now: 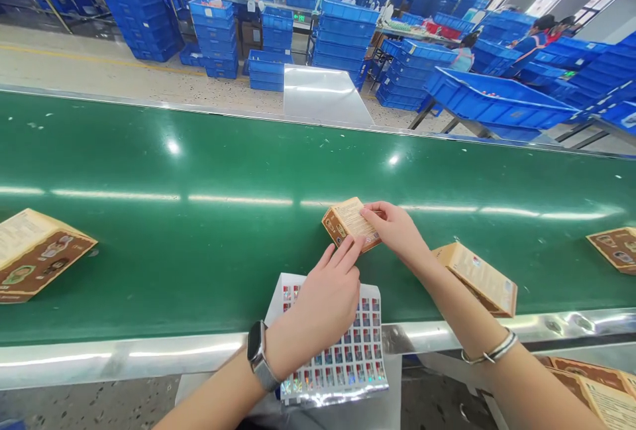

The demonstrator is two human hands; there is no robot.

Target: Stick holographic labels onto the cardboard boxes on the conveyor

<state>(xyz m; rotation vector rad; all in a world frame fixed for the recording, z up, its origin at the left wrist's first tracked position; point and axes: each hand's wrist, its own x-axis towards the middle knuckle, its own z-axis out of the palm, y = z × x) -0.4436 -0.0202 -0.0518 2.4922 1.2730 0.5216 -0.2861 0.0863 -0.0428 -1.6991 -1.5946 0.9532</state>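
A small brown and cream printed box (pixel 348 215) sits tilted on the green conveyor belt in front of me. My right hand (pixel 397 230) grips its right end, thumb on the printed cream face. My left hand (pixel 328 297), with a watch on the wrist, reaches over a sheet of small shiny stickers (pixel 370 336). Its fingers are stretched out, and the fingertips touch the near edge of the box; the thumb is hidden. The sticker sheet lies over the belt's near metal edge, partly covered by my left hand and forearm.
More such boxes stand on the belt: one at left (pixel 42 258), one behind my right forearm (pixel 479 277), another at far right (pixel 616 249). Printed boxes (pixel 601 393) lie at lower right. Beyond the belt are stacked blue crates (pixel 342 36) and people working.
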